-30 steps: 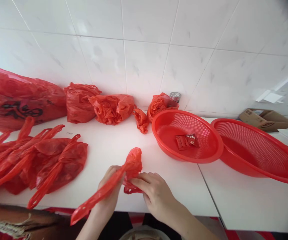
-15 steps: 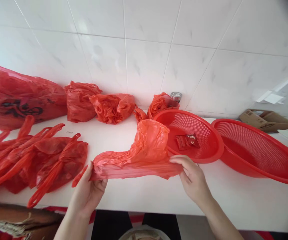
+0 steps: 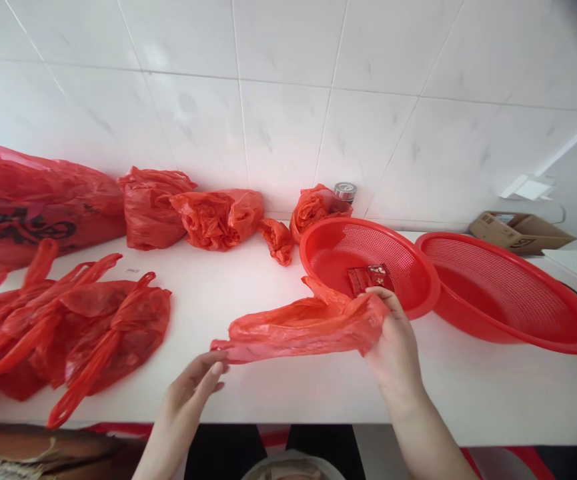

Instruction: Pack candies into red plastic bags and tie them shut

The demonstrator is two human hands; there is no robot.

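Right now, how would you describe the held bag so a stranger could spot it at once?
Find the white table, then the red basket with packets inside. In front of it, the right hand grips a crumpled red bag that stretches across toward the left hand. Other red bags rest on the table; only this one is in hand.

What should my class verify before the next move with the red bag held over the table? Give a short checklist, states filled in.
1. Right hand grips the bag: ok, it holds one end.
2. Left hand grips the other end: cannot tell; its fingertips are at that end, but the hold is unclear.
3. Bag fully spread out: not ok, it is creased and bunched.
4. Packets inside the left basket: ok.
5. Bag clear of that basket's rim: cannot tell; they overlap in this view.
6. Knotted bags apart from both hands: ok.
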